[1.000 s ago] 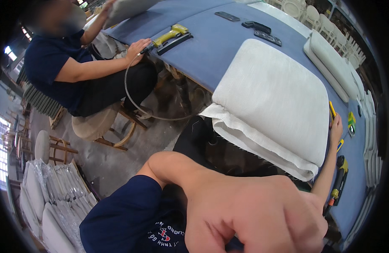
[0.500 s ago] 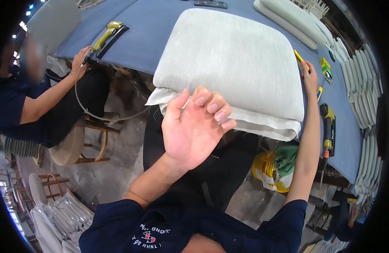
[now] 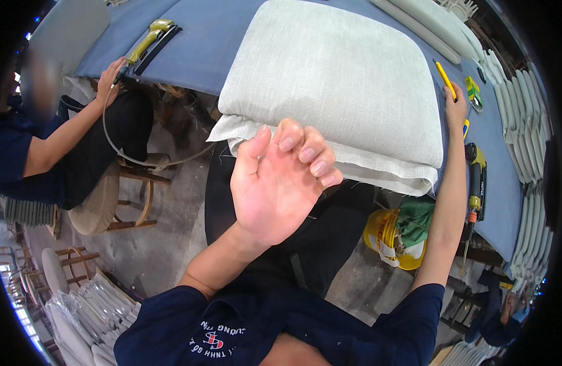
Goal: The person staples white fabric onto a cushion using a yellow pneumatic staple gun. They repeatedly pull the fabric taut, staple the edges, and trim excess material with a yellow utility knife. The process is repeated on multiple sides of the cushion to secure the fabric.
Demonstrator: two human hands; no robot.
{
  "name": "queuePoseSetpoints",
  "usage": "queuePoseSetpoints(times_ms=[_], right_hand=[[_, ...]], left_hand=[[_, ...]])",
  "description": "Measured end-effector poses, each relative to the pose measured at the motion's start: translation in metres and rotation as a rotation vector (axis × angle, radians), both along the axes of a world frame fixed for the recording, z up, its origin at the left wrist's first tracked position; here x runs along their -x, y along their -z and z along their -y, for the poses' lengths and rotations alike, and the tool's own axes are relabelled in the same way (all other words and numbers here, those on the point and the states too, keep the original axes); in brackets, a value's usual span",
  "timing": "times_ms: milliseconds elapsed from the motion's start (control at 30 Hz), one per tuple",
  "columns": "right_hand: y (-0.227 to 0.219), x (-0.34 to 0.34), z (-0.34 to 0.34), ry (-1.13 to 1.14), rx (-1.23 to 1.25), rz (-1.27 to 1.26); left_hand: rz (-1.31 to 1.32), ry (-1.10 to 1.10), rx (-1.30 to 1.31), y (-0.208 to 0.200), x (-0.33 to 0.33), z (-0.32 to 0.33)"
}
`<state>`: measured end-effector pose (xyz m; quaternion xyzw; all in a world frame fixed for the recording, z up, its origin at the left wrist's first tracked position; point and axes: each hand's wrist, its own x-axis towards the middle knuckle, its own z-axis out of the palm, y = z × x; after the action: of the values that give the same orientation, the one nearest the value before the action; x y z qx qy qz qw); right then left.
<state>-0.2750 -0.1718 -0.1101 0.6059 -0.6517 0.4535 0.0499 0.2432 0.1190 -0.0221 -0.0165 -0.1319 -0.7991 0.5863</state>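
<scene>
A padded seat cushion covered in pale grey woven fabric (image 3: 336, 79) lies on the blue-covered table in front of me. Its near side has a loose, frayed fabric edge. My left hand (image 3: 281, 183) is raised before that edge, palm up, fingers loosely curled and apart, with nothing in it. Beyond the cushion's right side, my right hand (image 3: 456, 110) is closed round a slim yellow tool (image 3: 445, 80) with a dark tip; its exact kind is too small to tell. A second yellow tool with a blue part (image 3: 465, 129) lies beside my right wrist.
A yellow-and-black staple gun (image 3: 475, 177) lies at the table's right edge, with a small green-and-yellow box (image 3: 473, 93) farther back. At left, a seated co-worker's hand (image 3: 110, 79) is by another staple gun (image 3: 148, 44). A yellow bucket (image 3: 378, 235) stands below; stacked cushions (image 3: 525, 122) line the right.
The slim yellow tool now stands out more from my right hand, which has shifted slightly outward from the cushion. The whole view has shifted slightly. My left hand keeps its pose.
</scene>
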Motion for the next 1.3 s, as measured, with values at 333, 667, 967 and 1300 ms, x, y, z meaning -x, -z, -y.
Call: queuePoseSetpoints(times_ms=[333,667,967,1300], right_hand=[[0.003,-0.006,-0.003,0.019,-0.133,-0.005],[-0.001,-0.005,-0.002,0.045,-0.054,0.055],[-0.009,-0.012,-0.008,0.023,-0.034,0.107],[0.011,0.022,0.002,-0.006,-0.022,0.203]], left_hand=[[0.194,-0.117,0.069,-0.001,0.003,-0.004],[0.666,-0.451,0.230,0.010,0.012,-0.008],[0.471,-0.406,0.186,0.006,0.014,-0.005],[0.707,-1.071,0.744,-0.090,-0.002,-0.069]])
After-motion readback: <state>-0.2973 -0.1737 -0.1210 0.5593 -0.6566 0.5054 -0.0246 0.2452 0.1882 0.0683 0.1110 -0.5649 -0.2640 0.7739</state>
